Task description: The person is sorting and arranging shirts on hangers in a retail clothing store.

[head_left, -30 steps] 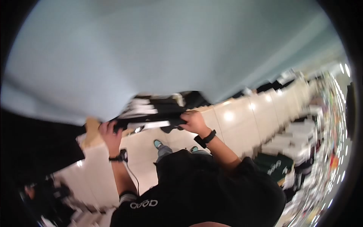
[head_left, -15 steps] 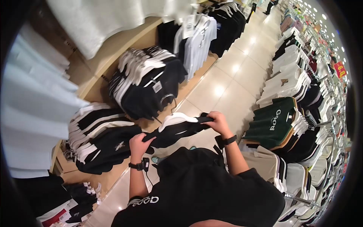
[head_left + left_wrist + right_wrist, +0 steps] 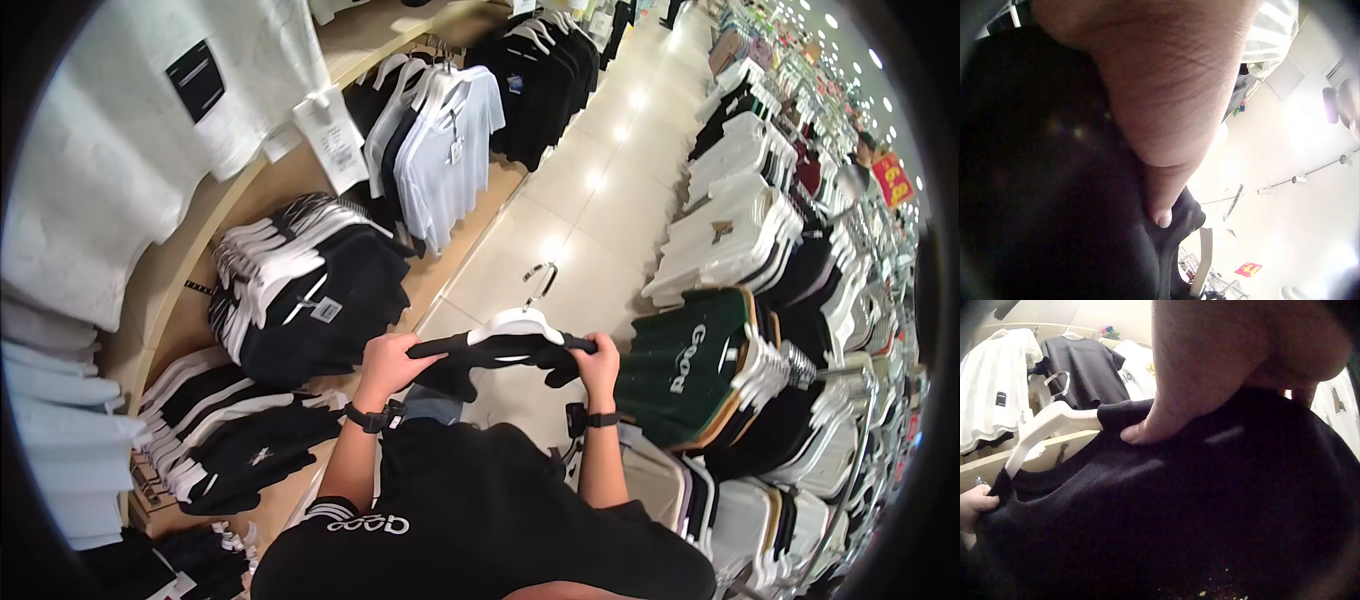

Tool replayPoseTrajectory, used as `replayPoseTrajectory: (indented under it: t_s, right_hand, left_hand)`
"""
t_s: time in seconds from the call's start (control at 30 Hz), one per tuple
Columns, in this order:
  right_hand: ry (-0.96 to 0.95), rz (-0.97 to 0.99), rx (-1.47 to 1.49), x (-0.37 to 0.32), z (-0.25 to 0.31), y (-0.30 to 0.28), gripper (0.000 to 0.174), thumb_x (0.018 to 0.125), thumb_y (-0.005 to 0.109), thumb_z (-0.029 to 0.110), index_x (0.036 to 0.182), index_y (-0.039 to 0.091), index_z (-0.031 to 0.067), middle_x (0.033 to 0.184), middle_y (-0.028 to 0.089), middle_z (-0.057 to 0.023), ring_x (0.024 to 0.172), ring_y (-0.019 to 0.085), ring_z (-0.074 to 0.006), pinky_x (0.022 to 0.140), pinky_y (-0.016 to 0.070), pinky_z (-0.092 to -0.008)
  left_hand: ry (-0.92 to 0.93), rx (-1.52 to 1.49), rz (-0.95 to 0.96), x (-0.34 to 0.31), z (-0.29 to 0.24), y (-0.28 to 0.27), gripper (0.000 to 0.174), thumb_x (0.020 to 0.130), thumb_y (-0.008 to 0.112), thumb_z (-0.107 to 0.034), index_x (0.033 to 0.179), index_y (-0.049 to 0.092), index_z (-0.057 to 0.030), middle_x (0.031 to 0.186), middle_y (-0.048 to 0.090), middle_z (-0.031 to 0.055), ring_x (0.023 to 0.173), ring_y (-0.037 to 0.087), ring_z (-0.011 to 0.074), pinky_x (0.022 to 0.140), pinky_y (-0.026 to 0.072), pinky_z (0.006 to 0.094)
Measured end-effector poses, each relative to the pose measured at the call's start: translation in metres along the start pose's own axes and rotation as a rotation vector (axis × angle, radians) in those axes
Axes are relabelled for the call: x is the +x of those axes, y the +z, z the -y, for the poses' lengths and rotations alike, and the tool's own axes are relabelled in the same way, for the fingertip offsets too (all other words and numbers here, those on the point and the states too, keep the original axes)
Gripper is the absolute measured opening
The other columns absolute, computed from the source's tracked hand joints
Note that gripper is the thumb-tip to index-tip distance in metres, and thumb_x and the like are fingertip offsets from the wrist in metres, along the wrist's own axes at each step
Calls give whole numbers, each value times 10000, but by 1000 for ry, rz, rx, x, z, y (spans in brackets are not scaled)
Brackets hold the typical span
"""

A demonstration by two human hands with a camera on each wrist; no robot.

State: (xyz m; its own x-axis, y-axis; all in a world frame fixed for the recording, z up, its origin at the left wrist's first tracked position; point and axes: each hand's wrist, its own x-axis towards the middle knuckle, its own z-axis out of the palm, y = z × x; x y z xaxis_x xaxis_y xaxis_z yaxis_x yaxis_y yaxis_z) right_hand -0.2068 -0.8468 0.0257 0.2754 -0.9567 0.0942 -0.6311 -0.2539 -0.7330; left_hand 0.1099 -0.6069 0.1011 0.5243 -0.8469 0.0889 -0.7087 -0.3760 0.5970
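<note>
A black T-shirt (image 3: 450,350) hangs on a white hanger (image 3: 515,324) in front of the body, its metal hook (image 3: 541,280) pointing away over the floor. My left hand (image 3: 388,366) pinches one shoulder of the shirt, and my right hand (image 3: 600,366) grips the other. In the left wrist view the thumb (image 3: 1163,194) lies along the dark cloth. From the right wrist, the shirt's round neckline (image 3: 1054,500) shows with the hanger (image 3: 1054,422) inside it, and the other hand (image 3: 974,509) appears at the far shoulder. Most of the fingers are hidden behind the fabric.
To the left, wooden shelving holds black shirts (image 3: 340,310) and pale blue shirts (image 3: 450,150) on hangers. On the right stands a long rack with a green shirt (image 3: 690,365) and white shirts (image 3: 725,235). A tiled aisle (image 3: 560,225) runs between them.
A pale cloth that filled the head view a second ago has left the foreground. Both hands have brought the hung T-shirt away from the left shelving and levelled it over the aisle.
</note>
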Motion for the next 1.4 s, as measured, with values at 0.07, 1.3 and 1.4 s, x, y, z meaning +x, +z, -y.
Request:
replayPoseTrajectory:
  t_s: [0.07,1.3,1.4]
  right_hand:
    - [20,-2,-30,26,-12,6,326,704,909,192,886,713,6,821,697,-154,774,681,-320,722,543,-405]
    - [-985,587,359,657,176,325,545,576,968,159,1021,665,72,1052,683,-114,1040,629,-371,891,507,-463]
    - [-1148,573,405,657,199,307,705,566,1021,353,1107,666,73,1206,662,-125,1195,592,-378,1018,476,-485]
  left_hand:
    - [34,-19,22,40,-2,9,480,758,900,-521,728,745,-67,639,665,133,603,672,352,555,503,410]
    - [-851,264,-824,429,8,105,409,753,946,-267,992,760,9,973,754,188,910,708,391,839,560,442]
    - [-904,384,-982,431,-4,112,441,838,880,-200,1178,672,-10,1217,691,183,1122,633,399,1000,492,461]
